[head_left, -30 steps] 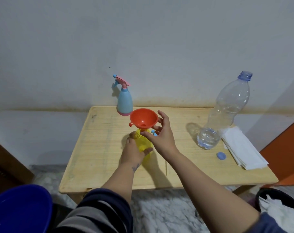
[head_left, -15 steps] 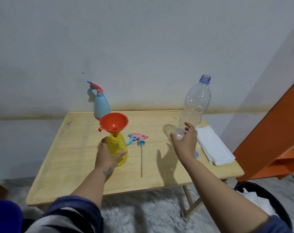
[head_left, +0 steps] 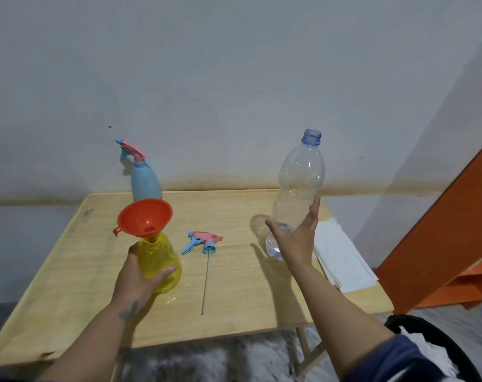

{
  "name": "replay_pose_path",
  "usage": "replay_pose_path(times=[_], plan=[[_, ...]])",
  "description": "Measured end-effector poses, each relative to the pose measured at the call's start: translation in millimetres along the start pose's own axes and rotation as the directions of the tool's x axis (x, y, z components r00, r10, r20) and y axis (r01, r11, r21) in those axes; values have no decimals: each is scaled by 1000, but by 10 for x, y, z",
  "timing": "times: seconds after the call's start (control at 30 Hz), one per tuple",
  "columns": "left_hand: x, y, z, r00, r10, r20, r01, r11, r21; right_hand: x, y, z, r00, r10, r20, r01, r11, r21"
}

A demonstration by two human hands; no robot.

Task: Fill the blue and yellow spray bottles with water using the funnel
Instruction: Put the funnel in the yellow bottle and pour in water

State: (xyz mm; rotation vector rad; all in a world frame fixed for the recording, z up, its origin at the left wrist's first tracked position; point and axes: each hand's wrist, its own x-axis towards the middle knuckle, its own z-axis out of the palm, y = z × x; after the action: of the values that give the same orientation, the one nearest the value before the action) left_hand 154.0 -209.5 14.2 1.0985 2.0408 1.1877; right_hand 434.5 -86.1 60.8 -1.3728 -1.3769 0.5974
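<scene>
In the head view, a pale wooden desk (head_left: 77, 271) with a raised rim is set against a grey-white wall (head_left: 234, 78), along whose foot a brownish stain is seen. Grey marbled floor (head_left: 206, 365) is visible under the desk's front edge, orange furniture (head_left: 449, 230) stands at the right, and a black bin (head_left: 449, 351) with white paper in it is seen at the lower right.

The yellow spray bottle (head_left: 162, 260) is stood upright on the desk near its middle, and it is clasped around its lower body by the left hand (head_left: 136, 277), the grip closed on it. The orange funnel (head_left: 145, 218) is seated in its neck, tilted slightly. The detached spray head (head_left: 202, 241), pink and blue with a long thin tube, is laid flat on the desk just right of the yellow bottle. The blue spray bottle (head_left: 145, 177), with its pink and blue head fitted, is stood at the back edge by the wall.

The clear water bottle (head_left: 299, 188), uncapped and with a little water at its bottom, is stood at the right of the desk. The right hand (head_left: 295, 238) is spread wide against its lower part; whether the grip has closed on it cannot be told. A stack of white napkins (head_left: 344, 257) is laid just beside it on the right.
</scene>
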Motion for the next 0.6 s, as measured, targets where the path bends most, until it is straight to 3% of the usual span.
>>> replay_pose_path(times=[0.4, 0.6], plan=[[-11, 18, -2, 999, -32, 7, 32, 999, 9, 62, -116, 25, 993, -111, 35, 116, 976, -182], [-26, 84, -32, 997, -50, 57, 50, 999, 0, -109, -505, -141, 951, -227, 212, 273, 935, -227]])
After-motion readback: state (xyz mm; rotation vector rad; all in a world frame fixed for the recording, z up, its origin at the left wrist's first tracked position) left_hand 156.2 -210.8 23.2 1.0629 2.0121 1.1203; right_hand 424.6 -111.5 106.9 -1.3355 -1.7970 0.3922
